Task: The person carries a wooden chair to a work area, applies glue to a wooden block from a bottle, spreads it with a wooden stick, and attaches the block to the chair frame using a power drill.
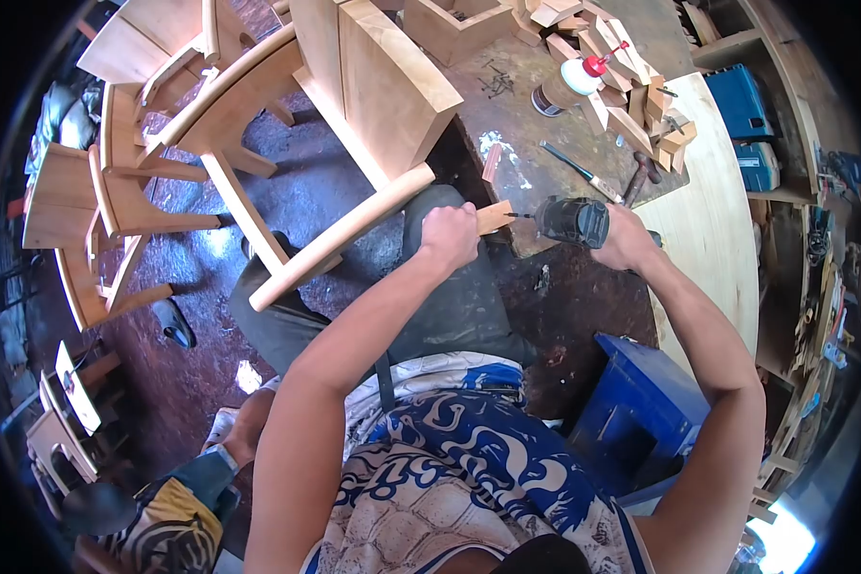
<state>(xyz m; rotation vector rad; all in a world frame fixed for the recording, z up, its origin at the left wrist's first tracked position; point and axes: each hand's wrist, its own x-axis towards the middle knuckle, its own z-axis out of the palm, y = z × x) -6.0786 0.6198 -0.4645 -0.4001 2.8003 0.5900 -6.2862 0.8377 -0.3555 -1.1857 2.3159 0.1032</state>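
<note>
My left hand (pixel 451 235) is closed round a small wooden block (pixel 495 217), held above my lap beside the chair's curved rail. My right hand (pixel 627 239) grips a dark power drill (pixel 572 221). The drill's thin bit points left, its tip at or very near the block's end; whether it touches is too small to tell. A wooden chair frame (pixel 344 234) lies tilted over my legs, left of the block. Behind the drill, on the worn work table (pixel 526 143), lie a chisel (pixel 584 172) and a white glue bottle with a red cap (pixel 574 81).
Stacked wooden offcuts (pixel 641 96) and scattered screws sit on the table. Several wooden chairs (pixel 115 182) stand at the left. A blue box stool (pixel 641 402) is by my right side. Another person (pixel 177 512) sits at lower left. Shelves with a teal case (pixel 739 103) line the right.
</note>
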